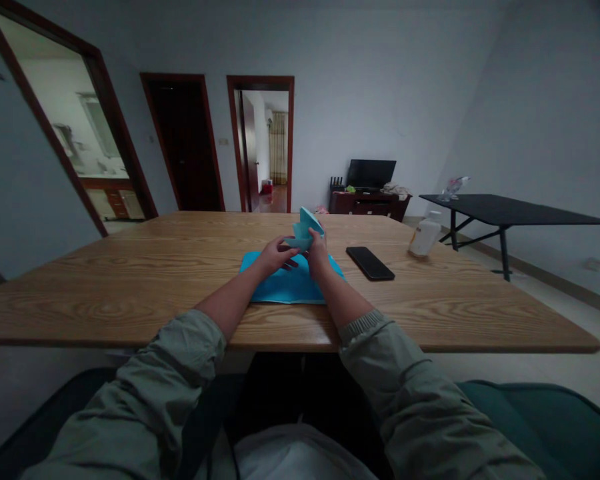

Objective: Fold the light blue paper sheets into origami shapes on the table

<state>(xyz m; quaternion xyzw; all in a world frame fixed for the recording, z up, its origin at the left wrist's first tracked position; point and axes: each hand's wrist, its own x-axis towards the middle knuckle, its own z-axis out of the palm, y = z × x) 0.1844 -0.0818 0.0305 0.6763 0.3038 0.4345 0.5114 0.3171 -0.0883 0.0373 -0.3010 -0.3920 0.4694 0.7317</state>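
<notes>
Wood-grained worktop (pixel 180 267) carries a blue sheet (pixel 285 289); above it, left hand (pixel 274 255) and right hand (pixel 318 253) both grasp a folded pale-blue paper (pixel 301 232) between them, its upper flap (pixel 311 221) slanting down toward the nearer right hand.

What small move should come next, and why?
Probably ease the raised flap of the pale blue piece down with the right hand, since that flap stands up above the rest while the left hand is at the lower part.
</notes>
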